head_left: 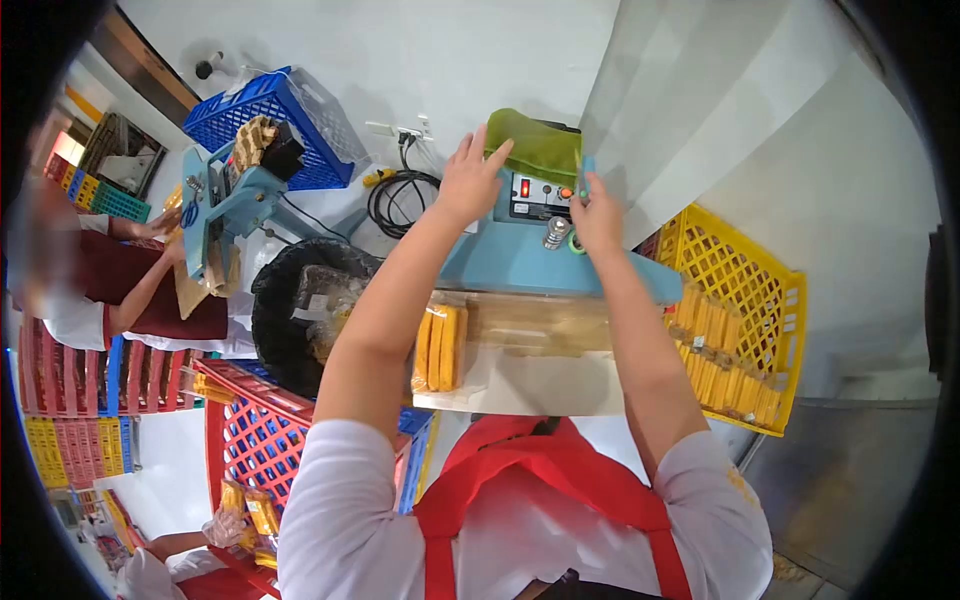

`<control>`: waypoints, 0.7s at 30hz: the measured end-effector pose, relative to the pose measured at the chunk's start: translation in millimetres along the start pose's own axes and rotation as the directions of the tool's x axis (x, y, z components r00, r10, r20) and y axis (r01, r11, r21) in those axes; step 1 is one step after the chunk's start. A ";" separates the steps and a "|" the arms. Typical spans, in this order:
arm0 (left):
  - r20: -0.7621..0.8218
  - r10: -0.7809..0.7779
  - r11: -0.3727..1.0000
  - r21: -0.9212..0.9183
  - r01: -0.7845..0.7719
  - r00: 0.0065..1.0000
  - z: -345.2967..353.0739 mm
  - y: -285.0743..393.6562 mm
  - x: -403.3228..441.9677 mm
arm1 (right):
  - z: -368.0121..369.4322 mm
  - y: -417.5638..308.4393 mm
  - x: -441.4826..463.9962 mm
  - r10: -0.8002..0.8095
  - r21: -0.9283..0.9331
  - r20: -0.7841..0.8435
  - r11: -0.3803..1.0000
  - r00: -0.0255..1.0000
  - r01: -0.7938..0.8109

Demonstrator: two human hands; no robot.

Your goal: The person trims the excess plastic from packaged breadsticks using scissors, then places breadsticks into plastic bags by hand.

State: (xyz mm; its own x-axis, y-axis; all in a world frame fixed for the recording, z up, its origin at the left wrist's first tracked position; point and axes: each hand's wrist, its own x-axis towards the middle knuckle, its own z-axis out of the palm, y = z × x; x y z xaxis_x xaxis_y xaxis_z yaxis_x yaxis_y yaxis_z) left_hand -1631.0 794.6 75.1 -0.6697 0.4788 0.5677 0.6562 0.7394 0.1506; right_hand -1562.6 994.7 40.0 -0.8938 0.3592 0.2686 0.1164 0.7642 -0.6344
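A pale blue sealing machine (520,258) stands against the wall in front of me. My left hand (470,182) is open, fingers spread, at the left edge of the green cloth (535,145) lying over the machine's top. At the right side of the control panel (527,190) is my right hand (597,218), thumb and forefinger apart beside the small buttons. A metal cylinder (555,233) and a green ring (575,243) sit just left of that wrist. Below the machine, a clear pack of yellow sticks (438,348) lies at the left of the work surface (540,385).
To the right, a yellow crate (790,330) holds several packs. A black-lined bin (275,320) and red crate (255,450) stand left. Cables (385,205) hang from the wall outlet. One co-worker (130,280) is at another sealer (215,215); another's gloved hand (225,527) touches packs.
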 end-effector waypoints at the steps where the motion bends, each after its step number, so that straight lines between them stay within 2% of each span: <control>1: -0.010 -0.004 1.000 -0.005 0.004 1.000 17.5 -7.6 8.8 | 2.0 0.1 -2.3 -0.010 0.001 -0.001 1.000 1.000 0.010; 2: 0.192 -0.097 0.995 0.058 0.087 0.977 34.0 -15.0 16.5 | 1.5 1.0 -1.9 -0.020 0.004 -0.003 1.000 1.000 0.020; 3: 0.380 -0.196 0.978 0.138 0.154 0.904 36.7 -18.2 25.9 | -0.5 1.0 0.0 -0.029 0.002 -0.005 1.000 1.000 0.029; 4: 0.375 -0.201 0.977 0.143 0.158 0.905 36.9 -24.4 32.8 | -1.1 0.2 0.2 0.026 0.013 0.020 1.000 0.999 -0.027; 6: 0.352 -0.443 0.893 0.090 0.442 0.824 30.6 -38.7 34.4 | -0.2 -2.2 -0.4 0.079 0.035 0.064 0.996 0.995 -0.081; 7: 0.353 -0.459 0.886 0.110 0.451 0.815 28.4 -46.3 30.0 | -1.5 -0.3 0.0 0.089 0.017 0.066 0.996 0.994 -0.090; 9: 0.054 -0.446 0.894 -0.029 0.448 0.893 18.3 -62.6 21.5 | 1.4 0.5 2.8 0.068 0.017 0.086 0.997 0.994 -0.070; 10: 0.129 -0.370 0.928 -0.006 0.374 0.920 5.9 -59.0 19.6 | 5.0 2.8 2.1 0.089 0.000 0.076 0.996 0.993 -0.089; 11: 0.089 -0.352 0.927 -0.108 0.360 0.932 16.5 -62.1 14.6 | 8.3 3.9 4.2 0.097 -0.017 0.066 0.995 0.993 -0.096; 12: 0.135 -0.280 0.944 -0.140 0.298 0.950 15.5 -52.3 13.6 | 17.1 17.4 7.9 0.051 -0.018 0.034 0.999 0.998 -0.050; 13: 0.150 -0.217 0.974 -0.024 0.223 0.964 21.7 -39.7 11.3 | 26.5 28.3 10.4 -0.002 -0.020 0.010 1.000 1.000 0.003; 14: 0.284 -0.281 0.947 -0.070 0.312 0.916 5.4 -17.6 11.6 | 20.0 21.7 9.2 -0.042 0.010 0.030 0.999 0.999 0.042; 15: 0.240 -0.238 0.947 -0.155 0.280 0.941 17.8 -13.3 10.3 | 14.0 14.0 5.0 -0.070 0.033 0.049 0.997 0.996 0.069; 16: 0.182 -0.237 0.962 -0.094 0.257 0.954 30.9 -5.2 8.4 | 16.4 9.5 1.1 -0.108 0.032 0.077 0.994 0.991 0.105; 18: 0.112 -0.222 0.972 -0.053 0.229 0.968 47.5 -1.3 10.0 | 11.4 10.6 4.8 0.022 0.070 0.091 0.997 0.996 -0.029; 20: 0.005 -0.283 0.959 0.007 0.283 0.959 70.3 5.5 16.5 | 18.8 25.6 10.8 0.040 0.080 0.114 0.996 0.993 -0.049; 21: 0.008 -0.275 0.961 -0.015 0.276 0.961 72.1 6.7 24.1 | 21.2 32.6 10.6 0.065 0.107 0.149 0.991 0.987 -0.081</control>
State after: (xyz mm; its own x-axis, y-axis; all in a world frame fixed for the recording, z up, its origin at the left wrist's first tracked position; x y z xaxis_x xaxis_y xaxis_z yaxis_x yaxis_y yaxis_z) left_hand -1667.9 845.2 31.5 -0.8274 0.2605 0.4975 0.4514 0.8356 0.3132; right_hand -1577.4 1012.1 6.8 -0.9387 0.3246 0.1161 0.1418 0.6705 -0.7282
